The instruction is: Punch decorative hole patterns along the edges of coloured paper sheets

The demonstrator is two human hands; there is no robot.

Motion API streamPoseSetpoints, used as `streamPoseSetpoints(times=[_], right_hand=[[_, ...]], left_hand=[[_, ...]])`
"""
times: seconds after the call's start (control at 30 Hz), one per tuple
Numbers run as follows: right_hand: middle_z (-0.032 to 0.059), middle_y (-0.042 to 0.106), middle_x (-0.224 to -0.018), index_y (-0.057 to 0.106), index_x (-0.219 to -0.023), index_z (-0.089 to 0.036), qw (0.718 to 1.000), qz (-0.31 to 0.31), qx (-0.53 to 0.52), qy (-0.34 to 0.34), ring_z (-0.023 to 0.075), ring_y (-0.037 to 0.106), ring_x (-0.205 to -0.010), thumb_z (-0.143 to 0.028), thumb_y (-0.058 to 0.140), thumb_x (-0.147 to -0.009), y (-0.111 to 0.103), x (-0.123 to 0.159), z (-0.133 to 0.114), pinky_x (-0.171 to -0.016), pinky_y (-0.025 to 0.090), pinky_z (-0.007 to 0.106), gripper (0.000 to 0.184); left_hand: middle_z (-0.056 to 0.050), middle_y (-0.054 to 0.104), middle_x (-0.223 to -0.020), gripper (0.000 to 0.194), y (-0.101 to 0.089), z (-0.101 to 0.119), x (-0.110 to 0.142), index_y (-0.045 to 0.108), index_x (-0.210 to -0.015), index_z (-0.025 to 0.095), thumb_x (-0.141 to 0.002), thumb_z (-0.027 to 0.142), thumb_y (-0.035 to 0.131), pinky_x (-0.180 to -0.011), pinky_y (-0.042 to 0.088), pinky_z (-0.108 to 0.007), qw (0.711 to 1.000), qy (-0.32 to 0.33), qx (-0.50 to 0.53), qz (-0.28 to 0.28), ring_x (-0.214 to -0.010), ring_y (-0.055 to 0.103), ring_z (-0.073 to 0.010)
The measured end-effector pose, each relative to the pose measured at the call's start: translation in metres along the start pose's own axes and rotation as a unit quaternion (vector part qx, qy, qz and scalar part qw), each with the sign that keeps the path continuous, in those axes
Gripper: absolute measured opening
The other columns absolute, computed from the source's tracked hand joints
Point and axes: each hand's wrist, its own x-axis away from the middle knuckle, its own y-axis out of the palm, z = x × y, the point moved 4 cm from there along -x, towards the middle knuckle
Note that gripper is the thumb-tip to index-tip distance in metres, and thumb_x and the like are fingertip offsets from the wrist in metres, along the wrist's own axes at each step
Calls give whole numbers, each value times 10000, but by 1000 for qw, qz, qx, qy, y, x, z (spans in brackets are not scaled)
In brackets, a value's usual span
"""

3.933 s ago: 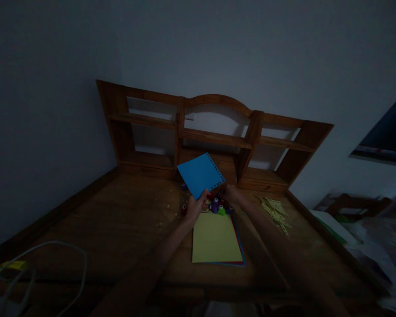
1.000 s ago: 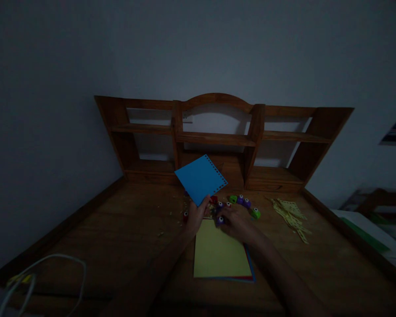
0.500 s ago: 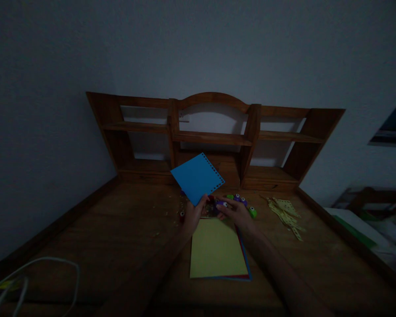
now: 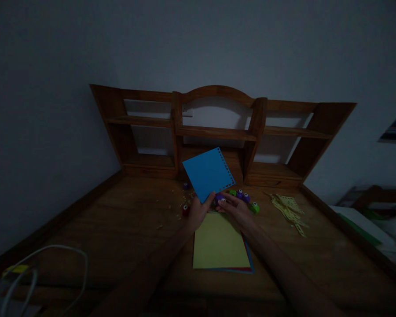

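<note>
My left hand (image 4: 199,211) is closed on the lower corner of a blue sheet of paper (image 4: 207,173), which is tilted up above the desk. Small punched holes run along its right edge and part of its lower right edge. My right hand (image 4: 236,210) grips a purple craft punch (image 4: 220,199) near the sheet's lower right side. Whether the punch touches the paper is hard to tell in the dim light. Beneath both hands lies a stack of coloured paper (image 4: 219,244), yellow on top, with red and blue edges showing.
More punches stand around: a red one (image 4: 185,210), a purple one (image 4: 185,186), and several purple and green ones (image 4: 254,207) on the right. Punched yellow strips (image 4: 288,211) lie farther right. A wooden shelf (image 4: 218,131) backs the desk; a white cable (image 4: 82,268) loops at lower left.
The blue sheet has turned slightly clockwise and shifted right. My hands have come closer together, with the purple punch nearer the left hand. The whole view has shifted a little.
</note>
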Motion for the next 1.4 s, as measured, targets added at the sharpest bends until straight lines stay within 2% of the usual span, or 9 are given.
streamPoseSetpoints(times=[0.3,0.57,0.93,1.17,1.27,1.4], right_hand=[[32,699,-915,699,-981,-221,999,25,19,-19,140,648,-704,-288,841,-616,1,2,-5,-707,528,293,397],[4,683,-872,664,-966,-222,998,43,19,-37,117,628,-653,-269,842,-619,-7,-1,-3,-647,498,268,393],[-26,669,-780,636,-888,-223,997,58,-31,-31,115,626,-638,-233,861,-581,-7,-2,-3,-633,497,250,380],[-5,678,-804,677,-844,-208,999,43,-3,-23,123,626,-680,-261,859,-586,-4,-1,-4,-687,495,260,320],[11,679,-799,694,-837,-200,998,51,25,-27,129,610,-668,-309,853,-592,-6,0,-4,-666,482,268,312],[30,669,-750,703,-781,-178,994,66,76,-42,134,574,-634,-373,833,-615,-11,-2,-4,-608,446,267,287]], left_hand=[[-67,700,-858,339,-3,0,-3,649,-872,150,-791,479,639,-715,490,-293,999,28,-27,21,-749,629,-186],[-94,698,-1000,359,3,7,3,644,-999,150,-809,454,631,-781,501,-322,999,38,-7,-31,-839,640,-200],[-83,704,-962,360,2,6,3,637,-971,149,-799,465,637,-765,513,-320,999,26,-15,-29,-806,643,-195],[-89,699,-1002,352,3,8,3,628,-1014,154,-819,446,615,-804,510,-339,998,36,-11,-43,-861,645,-207],[-82,700,-958,343,3,9,3,630,-990,154,-816,449,612,-793,506,-342,998,35,-24,-49,-827,639,-206],[-51,680,-779,305,6,12,5,640,-900,168,-814,459,600,-700,501,-321,996,25,-27,-80,-739,615,-201]])
